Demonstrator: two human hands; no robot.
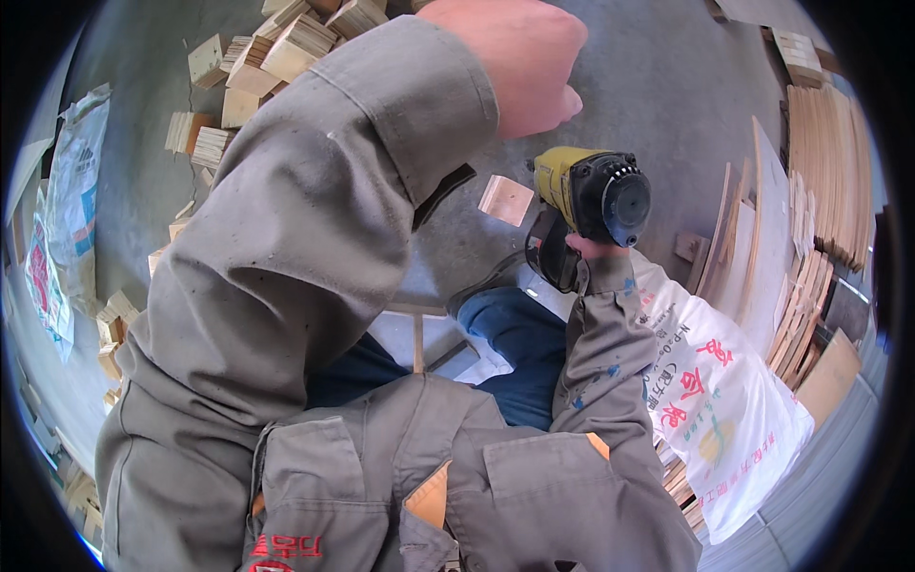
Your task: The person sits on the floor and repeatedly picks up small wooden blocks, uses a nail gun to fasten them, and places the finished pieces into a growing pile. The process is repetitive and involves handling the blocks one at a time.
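Gripping the yellow nail gun (pixel 593 198) in your right hand (pixel 583 250), you keep your clenched, empty left hand (pixel 515 57) just above it.

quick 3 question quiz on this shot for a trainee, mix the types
1. True or false: the right hand grips a yellow and black nail gun.
2. Where do the thin plywood sheets stand? A) to the person's right B) to the person's left C) on the lap
3. Fill in: the left hand is raised and closed into a ____.

Key: 1 true; 2 A; 3 fist
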